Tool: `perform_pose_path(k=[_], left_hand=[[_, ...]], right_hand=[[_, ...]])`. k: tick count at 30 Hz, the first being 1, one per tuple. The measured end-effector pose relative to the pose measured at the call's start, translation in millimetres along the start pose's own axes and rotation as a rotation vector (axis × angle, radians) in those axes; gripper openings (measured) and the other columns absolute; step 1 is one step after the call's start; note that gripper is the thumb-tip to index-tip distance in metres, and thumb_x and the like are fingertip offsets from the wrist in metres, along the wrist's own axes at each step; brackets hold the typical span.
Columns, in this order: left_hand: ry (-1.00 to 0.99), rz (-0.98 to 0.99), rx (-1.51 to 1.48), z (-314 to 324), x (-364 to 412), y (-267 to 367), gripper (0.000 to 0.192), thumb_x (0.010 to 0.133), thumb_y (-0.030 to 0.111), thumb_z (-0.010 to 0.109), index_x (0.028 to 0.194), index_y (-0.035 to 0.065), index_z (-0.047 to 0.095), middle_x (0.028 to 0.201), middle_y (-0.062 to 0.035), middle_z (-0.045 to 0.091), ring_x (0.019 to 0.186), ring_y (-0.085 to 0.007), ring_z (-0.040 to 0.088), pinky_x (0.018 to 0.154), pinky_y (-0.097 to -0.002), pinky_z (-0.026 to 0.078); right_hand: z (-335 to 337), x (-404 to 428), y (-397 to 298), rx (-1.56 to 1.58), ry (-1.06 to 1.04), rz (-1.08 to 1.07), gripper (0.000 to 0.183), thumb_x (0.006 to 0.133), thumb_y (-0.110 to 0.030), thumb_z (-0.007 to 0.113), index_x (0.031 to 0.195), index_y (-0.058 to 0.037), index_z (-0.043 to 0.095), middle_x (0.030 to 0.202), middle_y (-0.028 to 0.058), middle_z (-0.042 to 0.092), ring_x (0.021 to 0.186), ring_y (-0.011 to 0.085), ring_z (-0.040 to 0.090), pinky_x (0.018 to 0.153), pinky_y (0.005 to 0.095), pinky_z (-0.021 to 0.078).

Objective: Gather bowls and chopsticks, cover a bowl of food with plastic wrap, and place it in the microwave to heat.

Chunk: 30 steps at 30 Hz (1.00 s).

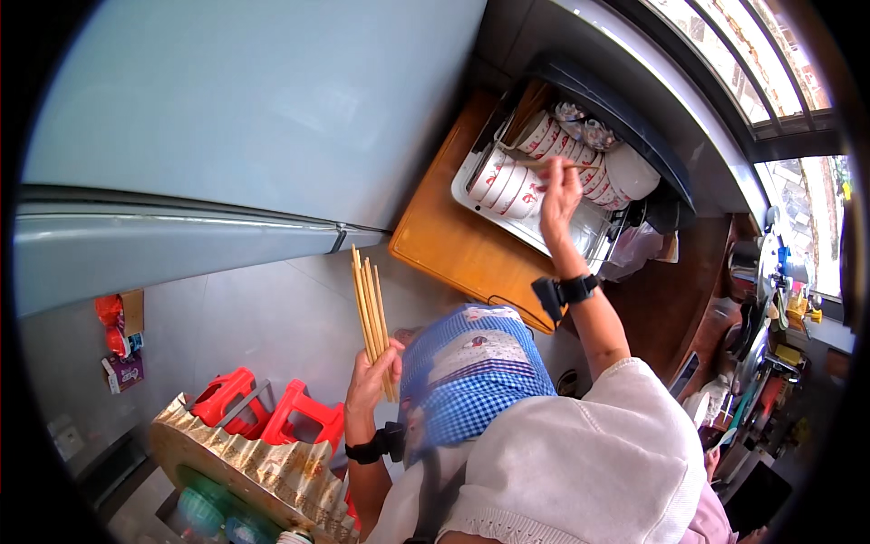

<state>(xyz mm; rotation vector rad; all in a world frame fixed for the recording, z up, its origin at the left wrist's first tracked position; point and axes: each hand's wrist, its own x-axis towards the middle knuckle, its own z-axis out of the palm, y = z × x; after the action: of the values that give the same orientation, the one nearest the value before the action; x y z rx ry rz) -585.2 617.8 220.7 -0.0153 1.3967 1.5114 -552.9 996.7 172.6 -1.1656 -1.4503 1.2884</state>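
My left hand (372, 376) grips a bundle of several wooden chopsticks (369, 306) that point away from me, in front of the blue checked apron (476, 381). Farther off, my right hand (561, 197) pinches what looks like a wooden chopstick (583, 166), held crosswise over the dish rack (469, 202). Just beside those fingers sit white bowls with red patterns (506, 185), lying on their sides in a row. Behind them is a second row of patterned bowls (540, 134). More chopsticks (527, 112) lie at the rack's far left corner.
The rack, with its raised dark lid (612, 102), stands on an orange-brown wooden cabinet (435, 211). A pale blue refrigerator (238, 102) rises on the left. Red plastic stools (302, 415) stand by a cloth-covered table (238, 449). Another person's hand (711, 462) shows at lower right.
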Motion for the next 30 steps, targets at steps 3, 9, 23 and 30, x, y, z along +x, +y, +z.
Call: perform_pose_path(k=[3,9,23,30], left_hand=[[-0.005,-0.055,0.030,-0.8,-2.7,-10.3,0.017,0.087,0.019,0.048,0.093,0.0031,0.052,0.061,-0.0017,0.049,0.053,-0.0084,0.046,0.049,-0.0207,0.038],[-0.016,-0.135,0.003,5.8,-7.4,-12.9,0.018,0.087,0.020,0.050,0.093,0.0032,0.053,0.063,-0.0013,0.050,0.054,-0.0078,0.047,0.049,-0.0200,0.039],[-0.074,0.019,-0.109,16.5,-23.3,-9.6,0.034,0.088,0.022,0.043,0.109,-0.0045,0.048,0.068,-0.0024,0.051,0.055,-0.0074,0.045,0.050,-0.0203,0.039],[-0.008,0.060,-0.168,3.0,-75.6,-34.6,0.039,0.087,0.023,0.044,0.112,-0.0063,0.045,0.068,-0.0024,0.051,0.054,-0.0071,0.046,0.051,-0.0194,0.041]], right_hand=[[3.2,40.9,5.9,-0.083,0.065,-0.094,0.020,0.087,-0.024,0.049,0.089,-0.0059,0.057,0.064,0.0054,0.058,0.057,0.0105,0.054,0.046,0.0260,0.0418],[43.5,106.2,55.3,-0.440,-0.045,-0.167,0.022,0.085,-0.021,0.050,0.088,-0.0006,0.055,0.060,0.0149,0.056,0.052,0.0175,0.060,0.048,0.0329,0.0428],[25.2,-90.1,-27.0,-0.220,-1.367,0.541,0.046,0.076,-0.040,0.061,0.102,-0.0023,0.056,0.075,0.0046,0.058,0.070,0.0143,0.058,0.054,0.0239,0.0469],[48.5,-223.3,-79.9,-0.095,-1.769,0.463,0.034,0.076,-0.030,0.065,0.097,-0.0045,0.060,0.072,0.0007,0.058,0.062,0.0067,0.050,0.049,0.0184,0.0368]])
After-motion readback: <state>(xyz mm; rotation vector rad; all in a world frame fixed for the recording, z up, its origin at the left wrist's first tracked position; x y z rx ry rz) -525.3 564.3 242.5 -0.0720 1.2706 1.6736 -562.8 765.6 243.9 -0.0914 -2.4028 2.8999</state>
